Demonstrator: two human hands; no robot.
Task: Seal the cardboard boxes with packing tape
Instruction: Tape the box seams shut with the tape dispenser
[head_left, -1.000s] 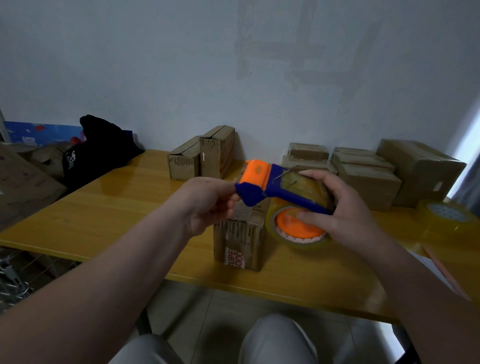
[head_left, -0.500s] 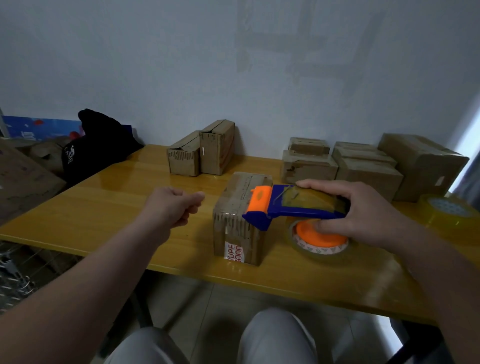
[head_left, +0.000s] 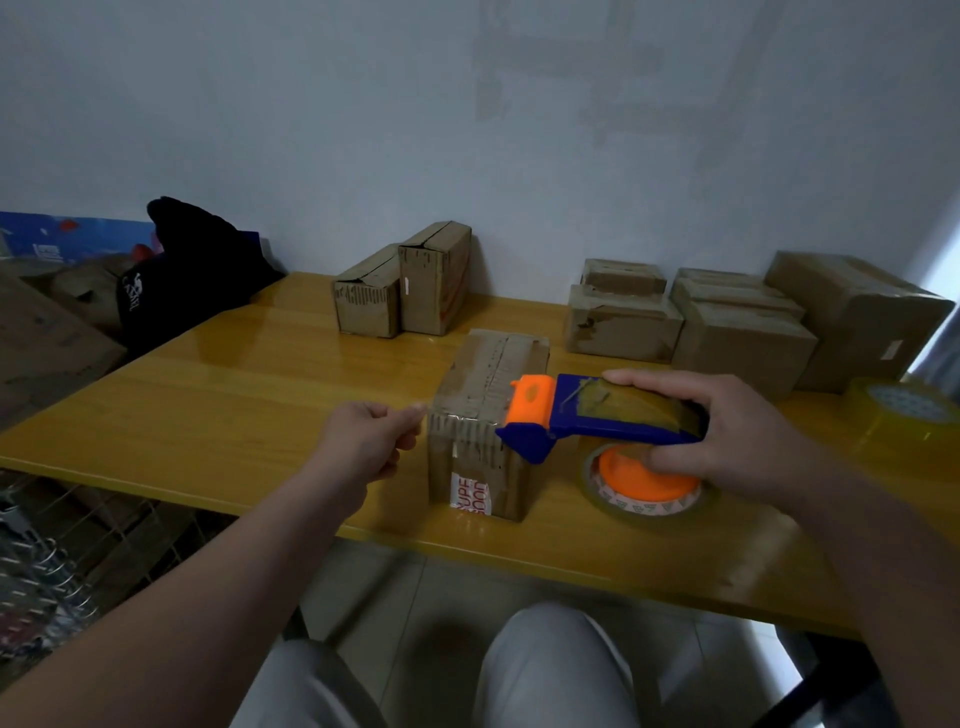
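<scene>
A small cardboard box (head_left: 493, 364) stands near the front edge of the yellow table (head_left: 208, 395), with tape along its top seam. My right hand (head_left: 743, 431) grips a blue and orange tape dispenser (head_left: 597, 426), its orange nose over the box's right top edge. The dispenser's tape roll (head_left: 644, 493) hangs just above the table to the right of the box. My left hand (head_left: 363, 441) is level with the box's top left edge, thumb and forefinger pinched together on what looks like the end of the clear tape; the tape itself barely shows.
Two cardboard boxes (head_left: 405, 291) stand at the back by the wall, and several more boxes (head_left: 737, 322) are stacked at the back right. A spare tape roll (head_left: 904, 415) lies at the far right. A black bag (head_left: 192, 260) sits at the back left.
My left hand left the dispenser's nose, drew away to the left, then came to the box's left top edge. My right hand lowered the dispenser to the box's right side.
</scene>
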